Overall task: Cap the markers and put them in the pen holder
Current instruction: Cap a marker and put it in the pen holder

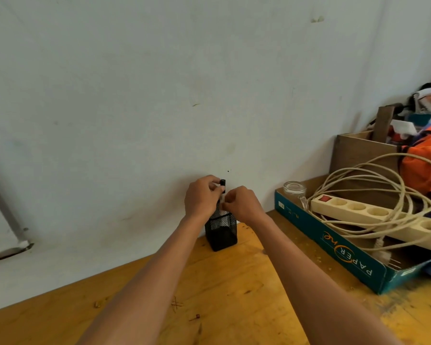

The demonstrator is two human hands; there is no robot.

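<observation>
- Black mesh pen holder (221, 234) stands on the wooden table (234, 295) close to the pale wall (159, 83), right at the table's far edge, with both hands meeting just above its open top
- Left hand (201, 198) has its fingers pressed together around a marker (222, 192), whose black end (222, 183) pokes up past the fingertips; whether that black end is a cap already seated or only resting there is too small to tell
- Right hand (243, 204) pinches the marker's pale barrel lower down, thumb and forefinger closed on it, so the marker is held upright between the two hands and not yet inside the holder
- Risk one, as I judge it: if the cap is only half pushed on, it may pop off once the marker drops in, leaving the tip to dry or mark the mesh
- Risk two: the holder looks light and narrow, and a forearm or wrist lowering carelessly could nudge it against the wall or tip it over
- Risk three: the hands hide the holder's rim from the head view, so the marker's lower end might catch on the edge instead of sliding in, and a push would then topple the holder
- Cardboard box (346, 245) with a power strip (373, 215) and coiled cable (383, 185) sits well apart to the right, so I see little danger of a snag there unless the right elbow swings wide
</observation>
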